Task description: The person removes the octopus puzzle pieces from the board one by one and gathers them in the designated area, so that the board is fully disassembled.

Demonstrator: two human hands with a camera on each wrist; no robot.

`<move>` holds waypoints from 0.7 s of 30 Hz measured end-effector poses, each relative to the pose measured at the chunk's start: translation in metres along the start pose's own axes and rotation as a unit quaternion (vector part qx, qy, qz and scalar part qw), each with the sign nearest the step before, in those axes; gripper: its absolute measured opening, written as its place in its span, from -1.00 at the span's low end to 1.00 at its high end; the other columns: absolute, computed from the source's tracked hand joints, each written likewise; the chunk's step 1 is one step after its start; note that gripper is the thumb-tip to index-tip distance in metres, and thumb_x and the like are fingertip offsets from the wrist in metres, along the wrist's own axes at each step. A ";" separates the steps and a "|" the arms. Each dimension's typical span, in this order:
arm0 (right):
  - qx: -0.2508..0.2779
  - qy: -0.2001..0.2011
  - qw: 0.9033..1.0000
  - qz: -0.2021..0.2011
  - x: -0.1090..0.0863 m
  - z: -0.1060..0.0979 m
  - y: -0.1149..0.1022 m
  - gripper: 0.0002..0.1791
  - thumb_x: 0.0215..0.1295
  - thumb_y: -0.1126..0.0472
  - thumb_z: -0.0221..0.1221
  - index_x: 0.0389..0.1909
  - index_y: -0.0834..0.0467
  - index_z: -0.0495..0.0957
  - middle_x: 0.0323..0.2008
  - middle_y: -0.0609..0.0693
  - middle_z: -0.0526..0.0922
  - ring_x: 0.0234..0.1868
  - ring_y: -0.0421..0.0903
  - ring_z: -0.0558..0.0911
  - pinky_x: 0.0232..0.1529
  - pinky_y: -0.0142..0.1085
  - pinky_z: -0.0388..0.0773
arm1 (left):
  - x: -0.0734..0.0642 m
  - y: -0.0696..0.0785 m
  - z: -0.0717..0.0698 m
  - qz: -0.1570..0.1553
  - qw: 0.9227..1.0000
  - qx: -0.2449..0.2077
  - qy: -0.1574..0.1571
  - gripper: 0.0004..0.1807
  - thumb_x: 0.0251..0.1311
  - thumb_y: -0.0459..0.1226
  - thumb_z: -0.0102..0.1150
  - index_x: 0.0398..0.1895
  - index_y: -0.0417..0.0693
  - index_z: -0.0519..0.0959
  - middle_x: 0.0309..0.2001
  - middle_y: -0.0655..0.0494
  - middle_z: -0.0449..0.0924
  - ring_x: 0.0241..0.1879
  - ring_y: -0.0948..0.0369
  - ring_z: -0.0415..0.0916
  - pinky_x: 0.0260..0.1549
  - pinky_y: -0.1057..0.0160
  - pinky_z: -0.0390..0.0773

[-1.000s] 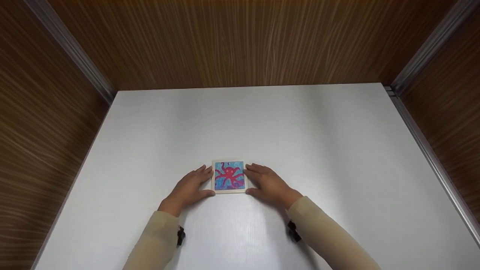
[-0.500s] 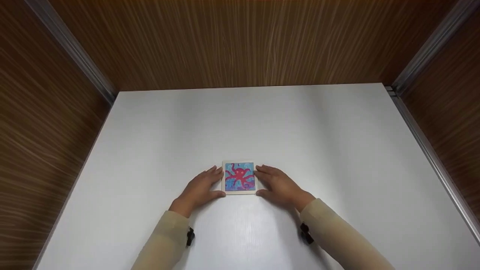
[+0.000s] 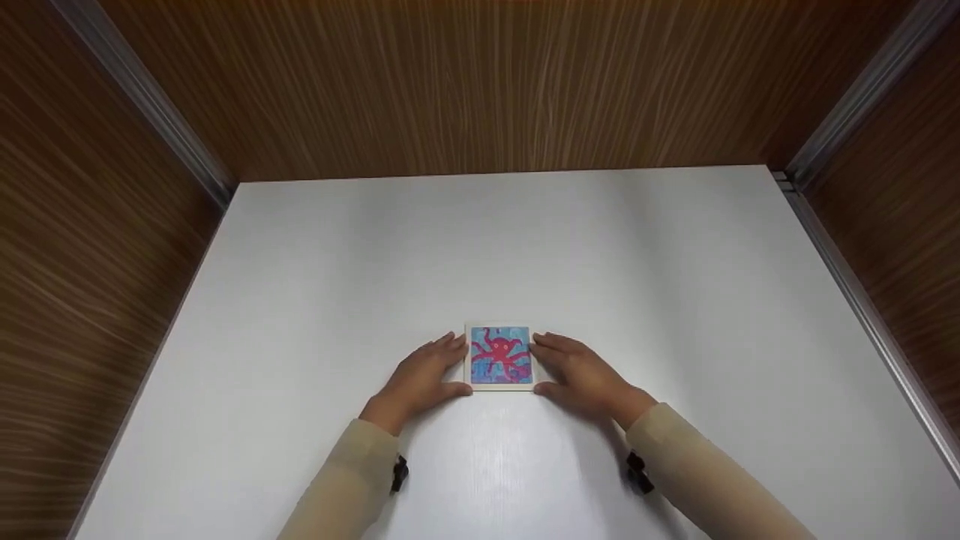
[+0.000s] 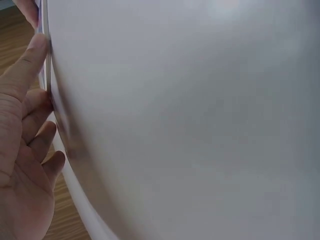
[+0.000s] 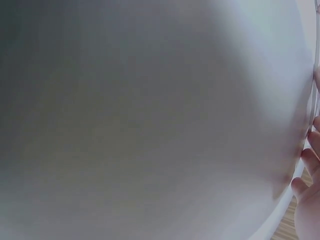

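Note:
A square octopus jigsaw puzzle (image 3: pixel 501 356), pink on blue inside a pale wooden frame, lies flat on the white table (image 3: pixel 495 255) in the head view. Along its left side my left hand (image 3: pixel 426 377) presses with its fingertips, the thumb at the near left corner. Opposite it, my right hand (image 3: pixel 585 377) touches the right side, its thumb by the near right corner. The left wrist view catches the thin edge of the puzzle (image 4: pixel 47 65) against the left fingertips (image 4: pixel 37 42). Only part of the right hand (image 5: pixel 311 185) enters the right wrist view.
Brown wood-grain panels (image 3: pixel 480 82) rise behind the table and on both sides. Metal rails (image 3: pixel 862 315) run along the panel corners and the table's right edge. A small dark device (image 3: pixel 400 474) sits at each sleeve's cuff.
Both hands and the octopus puzzle between them have slid steadily to the right across the table and very slightly nearer. Finger positions on its sides stay the same.

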State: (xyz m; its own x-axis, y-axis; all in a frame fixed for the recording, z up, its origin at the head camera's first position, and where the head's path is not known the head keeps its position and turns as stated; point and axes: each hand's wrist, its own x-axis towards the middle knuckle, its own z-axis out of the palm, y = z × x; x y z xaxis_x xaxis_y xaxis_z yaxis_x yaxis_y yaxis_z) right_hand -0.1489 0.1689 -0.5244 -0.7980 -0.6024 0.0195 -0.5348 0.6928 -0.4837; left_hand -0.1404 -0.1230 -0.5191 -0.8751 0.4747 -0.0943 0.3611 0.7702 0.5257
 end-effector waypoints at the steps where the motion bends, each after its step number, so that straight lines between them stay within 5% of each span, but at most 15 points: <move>1: -0.001 0.000 1.000 0.001 -0.001 0.000 0.001 -0.25 0.20 -0.02 0.29 0.34 0.22 0.32 0.36 0.07 0.28 0.38 0.07 0.20 0.31 -0.06 0.17 | 0.001 0.001 0.001 0.001 1.000 0.002 -0.001 -0.18 0.07 0.00 0.33 0.35 -0.20 0.30 0.39 0.02 0.18 0.41 0.06 0.02 0.31 0.01 0.08; 21: 0.006 0.002 1.000 0.022 -0.025 -0.010 0.010 -0.24 0.18 0.01 0.31 0.34 0.23 0.31 0.36 0.09 0.27 0.38 0.09 0.20 0.30 -0.03 0.18 | 0.012 0.020 0.013 0.025 0.999 0.032 -0.007 -0.19 0.09 0.02 0.31 0.34 -0.21 0.32 0.38 0.01 0.23 0.40 0.07 0.04 0.31 0.07 0.09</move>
State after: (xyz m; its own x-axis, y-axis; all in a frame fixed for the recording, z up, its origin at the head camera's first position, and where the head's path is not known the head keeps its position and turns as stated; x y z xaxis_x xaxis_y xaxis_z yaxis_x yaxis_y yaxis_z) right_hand -0.1368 0.1948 -0.5209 -0.8213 -0.5704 0.0008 -0.4961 0.7136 -0.4947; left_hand -0.1397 -0.0962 -0.5207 -0.8510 0.5188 -0.0815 0.4248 0.7712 0.4742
